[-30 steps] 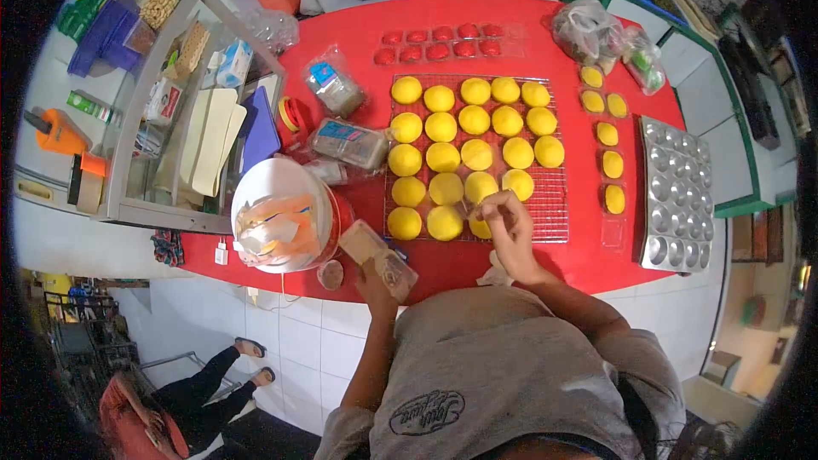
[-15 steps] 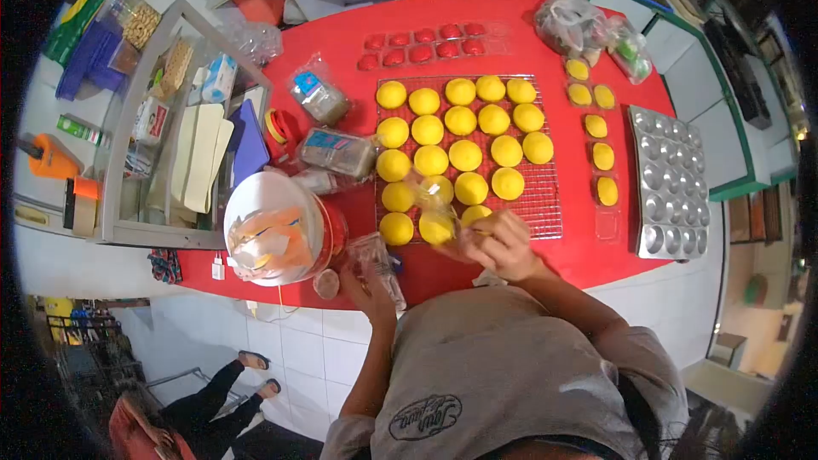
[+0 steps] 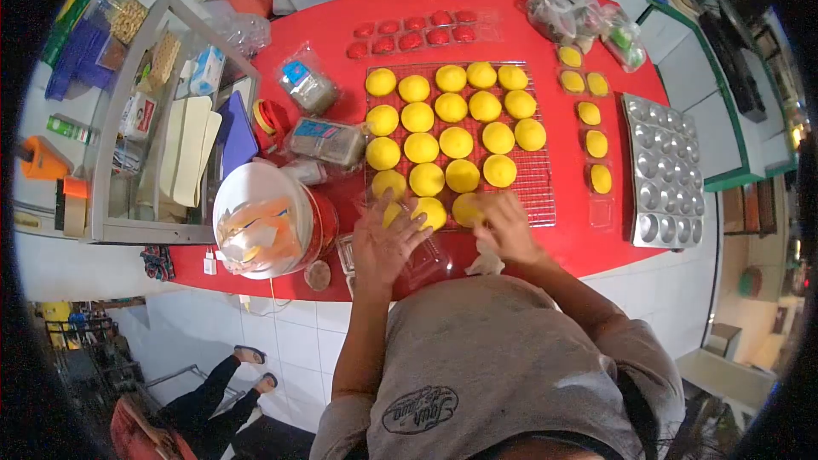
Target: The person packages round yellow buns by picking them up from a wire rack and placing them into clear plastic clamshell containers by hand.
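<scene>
Rows of round yellow cakes [image 3: 456, 143] rest on a wire rack [image 3: 537, 192] on the red table. My left hand [image 3: 381, 243] is over the rack's lower left corner, fingers spread, holding nothing visible. At the rack's front edge, my right hand [image 3: 508, 226] has its fingertips at a yellow cake [image 3: 468, 209]; the fingers are blurred, and whether they grip it is unclear. Between my hands, near my body, lies a clear plastic container [image 3: 429, 264]. A crumpled whitish cloth or tissue [image 3: 486, 262] sits just below my right hand.
Red cakes in clear packs [image 3: 413, 37] lie at the back. Single packed yellow cakes [image 3: 596, 144] line the right, beside a metal muffin tray [image 3: 665, 172]. A white-lidded tub [image 3: 262, 221] and bagged packages [image 3: 328, 141] are left. A seated person [image 3: 153, 426] is at lower left.
My left hand has moved up and right to the rack, leaving the clear packaging it was at. My right hand no longer holds up the clear plastic piece and is now at a cake.
</scene>
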`<state>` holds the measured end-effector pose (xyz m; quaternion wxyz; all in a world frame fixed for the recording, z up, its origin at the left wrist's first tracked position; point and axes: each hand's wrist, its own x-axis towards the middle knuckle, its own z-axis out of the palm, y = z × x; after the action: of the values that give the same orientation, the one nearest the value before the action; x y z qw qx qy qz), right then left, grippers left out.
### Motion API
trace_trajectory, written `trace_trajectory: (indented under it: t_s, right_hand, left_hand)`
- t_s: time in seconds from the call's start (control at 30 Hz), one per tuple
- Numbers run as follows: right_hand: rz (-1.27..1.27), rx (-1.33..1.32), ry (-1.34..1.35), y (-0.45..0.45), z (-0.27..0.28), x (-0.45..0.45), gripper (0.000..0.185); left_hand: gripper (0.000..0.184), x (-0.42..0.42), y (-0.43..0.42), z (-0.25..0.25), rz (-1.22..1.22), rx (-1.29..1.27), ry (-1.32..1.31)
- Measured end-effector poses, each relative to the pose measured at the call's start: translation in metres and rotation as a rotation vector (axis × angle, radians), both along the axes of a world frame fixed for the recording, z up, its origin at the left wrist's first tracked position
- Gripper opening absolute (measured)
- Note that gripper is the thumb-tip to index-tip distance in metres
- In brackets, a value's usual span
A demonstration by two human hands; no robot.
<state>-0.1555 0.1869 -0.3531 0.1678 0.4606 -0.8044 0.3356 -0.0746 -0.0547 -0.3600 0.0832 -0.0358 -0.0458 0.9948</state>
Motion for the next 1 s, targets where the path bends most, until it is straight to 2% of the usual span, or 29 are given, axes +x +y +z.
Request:
trace_trajectory:
  t_s: [0.13,0.17,0.3,0.47,0.67,0.83,1.0]
  right_hand:
    - [-0.359,0.123,-0.291,0.007,-0.005,-0.002,0.062]
    - [-0.362,0.121,-0.290,0.006,-0.008,-0.002,0.062]
    - [-0.385,0.357,-0.281,-0.008,-0.028,0.005,0.083]
    - [-0.443,0.524,-0.231,-0.023,-0.042,0.007,0.082]
    - [-0.404,0.445,-0.166,-0.014,-0.057,-0.003,0.081]
    - [-0.358,0.456,-0.227,-0.010,-0.050,-0.008,0.076]
    - [-0.340,0.354,-0.454,-0.004,-0.028,-0.007,0.073]
  left_hand:
    - [0.057,0.001,0.001,0.001,-0.055,-0.076,0.051]
    - [0.057,-0.001,0.001,0.000,-0.058,-0.077,0.053]
    - [0.056,-0.003,0.005,-0.004,-0.073,-0.059,0.009]
    - [0.060,-0.007,0.004,-0.003,-0.083,-0.138,-0.030]
    - [0.062,-0.012,0.004,-0.005,-0.100,-0.197,-0.045]
    - [0.062,-0.015,0.002,-0.020,-0.122,-0.159,0.060]
    - [0.062,-0.014,0.003,-0.016,-0.113,-0.189,0.042]
